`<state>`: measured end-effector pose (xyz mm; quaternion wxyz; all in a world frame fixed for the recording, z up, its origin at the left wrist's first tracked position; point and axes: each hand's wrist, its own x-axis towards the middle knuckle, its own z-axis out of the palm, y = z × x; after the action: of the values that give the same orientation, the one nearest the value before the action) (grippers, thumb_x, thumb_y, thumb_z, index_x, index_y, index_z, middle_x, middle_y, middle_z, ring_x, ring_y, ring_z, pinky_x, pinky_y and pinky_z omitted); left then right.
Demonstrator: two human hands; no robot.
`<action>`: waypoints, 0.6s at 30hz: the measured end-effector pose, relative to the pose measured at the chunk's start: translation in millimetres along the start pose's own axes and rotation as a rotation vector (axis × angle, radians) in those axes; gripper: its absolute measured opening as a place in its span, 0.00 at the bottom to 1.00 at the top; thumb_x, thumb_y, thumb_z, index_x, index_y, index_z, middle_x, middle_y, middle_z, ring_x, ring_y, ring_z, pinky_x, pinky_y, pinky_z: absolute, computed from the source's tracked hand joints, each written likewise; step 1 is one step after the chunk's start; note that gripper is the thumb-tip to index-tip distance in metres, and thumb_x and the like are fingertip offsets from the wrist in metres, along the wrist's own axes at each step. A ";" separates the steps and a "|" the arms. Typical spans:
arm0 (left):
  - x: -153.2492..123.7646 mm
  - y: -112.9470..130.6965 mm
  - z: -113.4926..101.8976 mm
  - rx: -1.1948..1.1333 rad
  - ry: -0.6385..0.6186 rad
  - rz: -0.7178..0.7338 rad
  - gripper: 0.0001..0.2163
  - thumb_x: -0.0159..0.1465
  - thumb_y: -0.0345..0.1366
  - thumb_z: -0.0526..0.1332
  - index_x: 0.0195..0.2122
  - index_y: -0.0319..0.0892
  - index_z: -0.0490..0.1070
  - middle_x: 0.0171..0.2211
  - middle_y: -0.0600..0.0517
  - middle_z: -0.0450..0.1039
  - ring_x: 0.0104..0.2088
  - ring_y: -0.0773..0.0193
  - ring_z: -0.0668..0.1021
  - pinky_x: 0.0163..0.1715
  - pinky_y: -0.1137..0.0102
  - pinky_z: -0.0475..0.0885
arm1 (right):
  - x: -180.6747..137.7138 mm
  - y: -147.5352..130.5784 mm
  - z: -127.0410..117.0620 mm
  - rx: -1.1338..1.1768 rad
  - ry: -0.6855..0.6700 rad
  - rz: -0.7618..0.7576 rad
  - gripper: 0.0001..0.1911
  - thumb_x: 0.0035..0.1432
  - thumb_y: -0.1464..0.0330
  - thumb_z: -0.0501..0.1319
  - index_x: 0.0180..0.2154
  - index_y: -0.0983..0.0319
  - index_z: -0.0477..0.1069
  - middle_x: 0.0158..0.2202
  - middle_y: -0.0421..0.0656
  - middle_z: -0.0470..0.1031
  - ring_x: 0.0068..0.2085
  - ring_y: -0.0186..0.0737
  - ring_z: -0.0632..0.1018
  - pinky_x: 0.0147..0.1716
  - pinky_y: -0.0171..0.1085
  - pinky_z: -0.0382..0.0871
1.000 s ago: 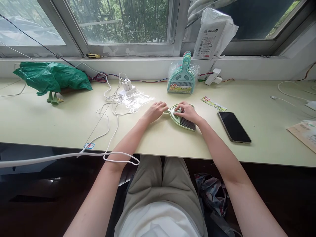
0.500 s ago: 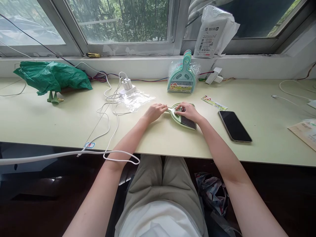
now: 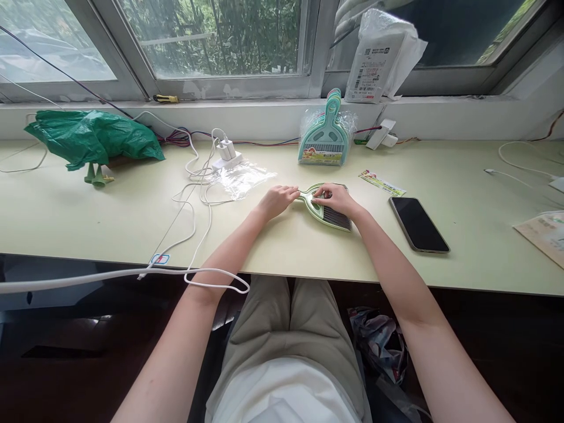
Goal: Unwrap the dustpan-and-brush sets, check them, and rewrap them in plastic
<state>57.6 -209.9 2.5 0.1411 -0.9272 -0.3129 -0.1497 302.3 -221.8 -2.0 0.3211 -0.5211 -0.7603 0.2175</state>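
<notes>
A small pale green dustpan with a dark-bristled brush lies flat on the cream table, straight ahead of me. My left hand is curled around its handle end on the left. Over the top of the brush, my right hand presses down with bent fingers. A clear empty plastic wrapper lies just left of my hands.
A wrapped stack of the same dustpan sets leans by the sill. A black phone and a printed label strip lie at right. White charger cables trail left; a green bag sits far left, a white parcel on the sill.
Both hands stay on the dustpan set with only slight finger shifts; the view has drifted a little.
</notes>
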 end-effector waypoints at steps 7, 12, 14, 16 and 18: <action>1.7 2.1 0.2 0.058 -0.067 -0.001 0.13 0.70 0.25 0.52 0.46 0.37 0.75 0.49 0.42 0.79 0.44 0.58 0.82 0.40 0.67 0.69 | 1.5 3.9 -0.1 -0.004 -0.024 -0.032 0.13 0.50 0.55 0.66 0.31 0.59 0.77 0.36 0.43 0.77 0.34 0.40 0.71 0.38 0.39 0.65; 1.6 3.2 0.3 0.039 -0.057 0.000 0.13 0.70 0.24 0.52 0.46 0.37 0.76 0.47 0.41 0.79 0.45 0.58 0.81 0.40 0.66 0.68 | 3.4 7.9 2.5 -0.052 -0.033 -0.048 0.13 0.51 0.56 0.65 0.32 0.59 0.76 0.37 0.44 0.77 0.34 0.40 0.71 0.37 0.39 0.64; 1.1 2.8 0.2 0.038 -0.046 0.004 0.13 0.70 0.24 0.52 0.47 0.37 0.75 0.48 0.42 0.79 0.46 0.58 0.81 0.41 0.66 0.68 | 3.0 7.1 2.5 -0.066 -0.032 -0.039 0.14 0.51 0.56 0.65 0.33 0.59 0.77 0.37 0.44 0.77 0.34 0.40 0.71 0.37 0.39 0.64; 0.4 2.0 0.4 0.046 -0.040 0.012 0.13 0.70 0.24 0.51 0.47 0.37 0.75 0.49 0.43 0.79 0.47 0.58 0.80 0.42 0.66 0.68 | 2.1 4.9 1.5 -0.085 -0.042 -0.037 0.14 0.52 0.56 0.65 0.34 0.59 0.77 0.37 0.44 0.77 0.34 0.41 0.71 0.37 0.39 0.64; -0.2 1.0 1.5 0.045 -0.026 0.017 0.13 0.70 0.25 0.52 0.47 0.38 0.75 0.50 0.44 0.79 0.48 0.58 0.80 0.44 0.66 0.69 | 0.7 2.1 0.0 -0.114 -0.054 -0.046 0.14 0.54 0.56 0.64 0.36 0.59 0.78 0.38 0.44 0.77 0.35 0.41 0.72 0.37 0.40 0.64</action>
<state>58.4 -210.2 0.9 0.1590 -0.9284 -0.3099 -0.1295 303.5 -220.4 -3.2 0.2750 -0.5149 -0.7917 0.1804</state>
